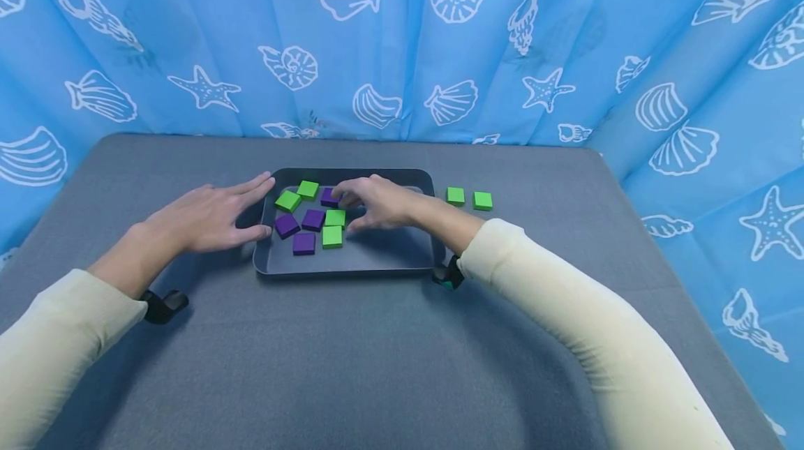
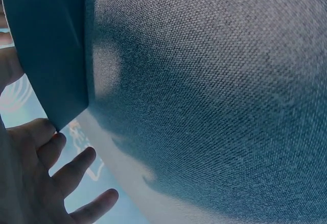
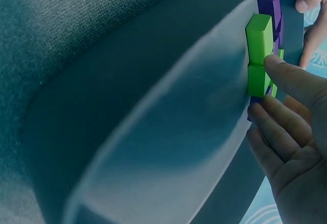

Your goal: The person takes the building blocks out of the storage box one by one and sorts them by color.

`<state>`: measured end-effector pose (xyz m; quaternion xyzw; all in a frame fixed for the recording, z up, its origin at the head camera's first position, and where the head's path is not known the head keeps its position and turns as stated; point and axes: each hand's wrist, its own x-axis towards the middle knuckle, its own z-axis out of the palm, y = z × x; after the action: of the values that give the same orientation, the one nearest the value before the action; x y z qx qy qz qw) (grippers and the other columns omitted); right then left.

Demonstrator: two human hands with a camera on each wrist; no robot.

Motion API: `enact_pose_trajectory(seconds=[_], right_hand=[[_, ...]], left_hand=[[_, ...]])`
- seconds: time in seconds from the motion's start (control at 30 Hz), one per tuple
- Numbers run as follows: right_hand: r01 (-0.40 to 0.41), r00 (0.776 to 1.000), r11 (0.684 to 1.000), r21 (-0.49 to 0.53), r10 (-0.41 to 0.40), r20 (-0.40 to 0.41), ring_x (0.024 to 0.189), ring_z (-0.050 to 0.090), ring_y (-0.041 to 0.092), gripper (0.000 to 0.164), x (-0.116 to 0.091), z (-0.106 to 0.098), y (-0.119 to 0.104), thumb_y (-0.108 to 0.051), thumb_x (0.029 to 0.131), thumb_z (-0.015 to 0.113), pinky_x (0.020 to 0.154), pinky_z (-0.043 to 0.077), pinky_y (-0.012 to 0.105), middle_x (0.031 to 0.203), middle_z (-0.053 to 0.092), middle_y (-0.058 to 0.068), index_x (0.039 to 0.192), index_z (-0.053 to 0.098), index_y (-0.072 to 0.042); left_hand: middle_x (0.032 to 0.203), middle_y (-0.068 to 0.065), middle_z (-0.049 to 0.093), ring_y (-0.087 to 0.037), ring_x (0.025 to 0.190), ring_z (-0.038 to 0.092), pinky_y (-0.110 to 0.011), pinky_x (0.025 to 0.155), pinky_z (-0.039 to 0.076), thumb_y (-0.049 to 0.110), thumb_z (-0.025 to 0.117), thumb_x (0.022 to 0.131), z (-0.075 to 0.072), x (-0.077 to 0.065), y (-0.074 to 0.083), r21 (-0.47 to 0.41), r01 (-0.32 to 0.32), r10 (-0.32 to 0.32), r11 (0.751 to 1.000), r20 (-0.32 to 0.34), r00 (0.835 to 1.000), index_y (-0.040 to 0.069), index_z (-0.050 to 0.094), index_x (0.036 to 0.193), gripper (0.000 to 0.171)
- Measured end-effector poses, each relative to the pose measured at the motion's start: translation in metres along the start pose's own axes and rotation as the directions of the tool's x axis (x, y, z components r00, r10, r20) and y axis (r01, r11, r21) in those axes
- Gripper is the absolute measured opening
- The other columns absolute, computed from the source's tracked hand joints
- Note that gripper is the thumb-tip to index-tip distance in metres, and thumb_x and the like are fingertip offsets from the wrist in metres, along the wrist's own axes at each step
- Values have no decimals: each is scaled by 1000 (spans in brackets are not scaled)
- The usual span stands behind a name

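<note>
A dark shallow tray (image 1: 402, 260) holds several green blocks and several purple blocks in its left half. My left hand (image 1: 210, 216) touches the tray's left wall, fingers extended towards the back corner and thumb lower on the rim. Over the tray, my right hand (image 1: 381, 201) has its thumb beside a green block (image 1: 336, 218) and its fingertips by a purple block (image 1: 329, 197) at the back. In the right wrist view the thumb lies against or just in front of the green block (image 3: 257, 79); contact is unclear. Nothing is visibly gripped by either hand.
Two green blocks, one (image 1: 455, 196) nearer the tray and another (image 1: 482, 201) farther right, lie on the grey cloth-covered table (image 1: 352, 359). A blue shell-patterned curtain (image 1: 402, 38) hangs behind the table and along its right side.
</note>
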<state>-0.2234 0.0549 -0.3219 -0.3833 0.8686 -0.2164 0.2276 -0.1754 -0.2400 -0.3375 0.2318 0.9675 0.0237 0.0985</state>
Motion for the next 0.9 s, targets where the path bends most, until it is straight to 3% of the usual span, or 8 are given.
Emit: enact_pose_trajectory(seconds=[0.33, 0.47, 0.6, 0.77, 0.9], right_hand=[[-4, 1000, 999, -49, 5, 7, 130, 55, 17, 62, 9, 5, -1, -14, 90, 75, 111, 40, 32, 144, 55, 9, 145, 48, -6], [-16, 1000, 998, -62, 16, -2, 129, 56, 16, 59, 12, 6, -1, -12, 90, 74, 110, 40, 32, 143, 56, 8, 144, 50, -6], [-28, 1000, 997, -72, 28, -4, 128, 56, 16, 57, 14, 6, -3, -12, 91, 73, 110, 41, 32, 142, 57, 8, 143, 50, -6], [-23, 1000, 996, -86, 22, -19, 127, 57, 17, 55, 14, 8, -4, -10, 90, 73, 109, 41, 31, 141, 58, 9, 141, 52, -4], [-10, 999, 993, -118, 5, -36, 126, 58, 18, 53, 13, 10, -4, -9, 91, 72, 108, 43, 31, 139, 59, 9, 140, 53, -4]], left_hand=[[161, -21, 23, -48, 123, 54, -69, 101, 37, 59, 53, 95, 0, 0, 1, 13, -12, 12, 1000, -9, 1000, 5, 22, 158, 89], [161, -22, 24, -38, 96, 67, -65, 97, 43, 60, 53, 95, -1, 0, 0, 13, -12, 12, 1000, -8, 1000, 5, 22, 158, 89], [161, -22, 24, -30, 85, 66, -64, 96, 45, 61, 53, 94, -1, 1, 0, 14, -10, 10, 1000, 0, 1000, 6, 22, 158, 90], [161, -22, 23, -40, 101, 66, -65, 98, 42, 62, 52, 95, -1, 1, 0, 20, -9, 9, 1000, -1, 1000, 6, 22, 159, 90], [162, -21, 22, -47, 117, 59, -68, 99, 40, 63, 51, 95, 0, 1, -1, 24, -8, 8, 1000, -4, 1000, 6, 22, 158, 90]])
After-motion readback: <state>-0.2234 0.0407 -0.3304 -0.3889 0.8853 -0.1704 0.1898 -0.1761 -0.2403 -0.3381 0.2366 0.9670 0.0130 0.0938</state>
